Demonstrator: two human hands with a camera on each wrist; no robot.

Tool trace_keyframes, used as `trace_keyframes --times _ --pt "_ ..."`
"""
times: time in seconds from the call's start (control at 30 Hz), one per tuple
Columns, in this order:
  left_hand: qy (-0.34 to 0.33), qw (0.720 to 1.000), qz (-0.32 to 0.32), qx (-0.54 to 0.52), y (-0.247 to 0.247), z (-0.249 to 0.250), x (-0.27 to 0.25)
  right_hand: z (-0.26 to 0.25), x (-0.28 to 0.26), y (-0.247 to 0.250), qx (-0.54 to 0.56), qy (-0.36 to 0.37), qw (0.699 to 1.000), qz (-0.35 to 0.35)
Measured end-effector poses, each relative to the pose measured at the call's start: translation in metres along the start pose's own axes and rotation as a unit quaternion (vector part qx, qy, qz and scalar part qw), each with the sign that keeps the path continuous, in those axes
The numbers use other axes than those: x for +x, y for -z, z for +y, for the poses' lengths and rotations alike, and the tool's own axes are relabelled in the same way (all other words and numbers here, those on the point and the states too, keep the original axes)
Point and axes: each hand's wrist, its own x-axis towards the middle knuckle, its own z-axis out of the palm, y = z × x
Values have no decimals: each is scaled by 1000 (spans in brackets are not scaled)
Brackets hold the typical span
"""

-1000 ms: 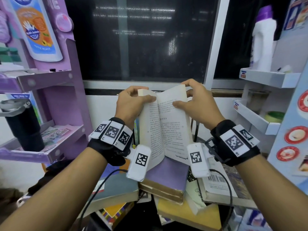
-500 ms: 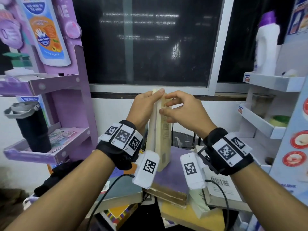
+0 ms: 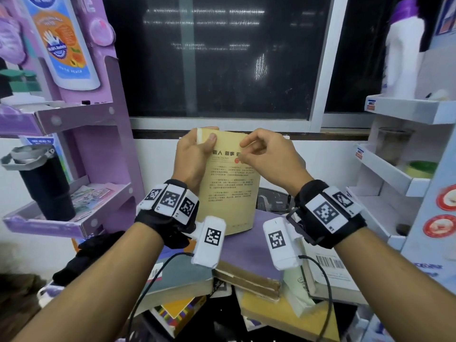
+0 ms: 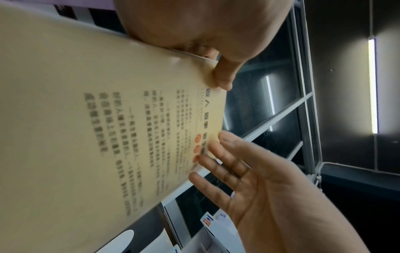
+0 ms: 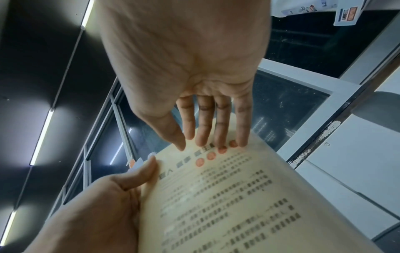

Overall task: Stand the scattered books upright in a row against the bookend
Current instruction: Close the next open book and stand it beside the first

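A tan paperback [image 3: 229,193] stands upright on a purple book [image 3: 249,245], its printed cover facing me. My left hand [image 3: 197,151] grips its upper left edge, thumb on the cover and fingers behind. My right hand [image 3: 261,154] touches the cover's upper right with its fingertips only. The left wrist view shows the tan paperback [image 4: 86,119] under my left hand's thumb [image 4: 223,77], with my right hand [image 4: 249,179] laid against it. In the right wrist view, straight fingers [image 5: 218,128] rest their tips on the cover [image 5: 238,205]. A dark metal frame [image 3: 271,201] shows behind the book.
Loose books lie piled below: a grey one [image 3: 177,275], a yellow one [image 3: 276,314], a white one with a barcode [image 3: 328,272]. A purple display shelf [image 3: 74,119] with a black tumbler [image 3: 44,183] stands left. White shelves [image 3: 394,174] stand right, a window [image 3: 222,58] behind.
The paperback was open in both hands, then closed. It now faces me cover-first, held by my left hand, while my right hand has eased to a fingertip touch.
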Motion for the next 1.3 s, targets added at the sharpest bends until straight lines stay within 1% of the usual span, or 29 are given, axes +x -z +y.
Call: trace_keyframes --times 0.17,0.23,0.27,0.33,0.4,0.5,0.57,0.7,0.8,0.9,1.0,1.07,1.17,1.3 --pt "10 998 -26 -61 7 -6 0 16 8 1 -17 9 995 95" --pt "11 997 -32 -68 9 -10 2 21 10 7 -14 -1 994 109" --pt "14 996 -37 -74 10 -11 4 23 11 10 -9 -13 995 102" --pt "25 995 -46 -89 11 -15 7 27 13 16 19 -42 997 68" --pt "33 993 -61 -100 10 -18 10 29 14 20 53 -59 997 10" --pt "42 987 -97 -122 6 -23 13 31 14 25 82 -62 992 -80" --pt "50 983 -114 -136 5 -26 16 33 14 28 109 -61 987 -102" --pt "62 980 -136 -131 5 -30 24 34 14 37 139 -63 978 -140" --pt "51 986 -139 -80 5 -32 28 31 15 41 129 -62 974 -176" --pt "41 991 -128 -3 6 -35 30 25 18 39 79 -51 975 -202" --pt "36 991 -124 44 7 -37 33 16 20 36 26 -35 975 -218" --pt "36 989 -123 68 9 -37 35 11 21 33 -1 -23 977 -213" --pt "30 984 -121 125 13 -37 40 8 21 29 -25 -1 984 -178" --pt "25 980 -126 154 21 -35 43 9 22 25 -19 -5 989 -144"
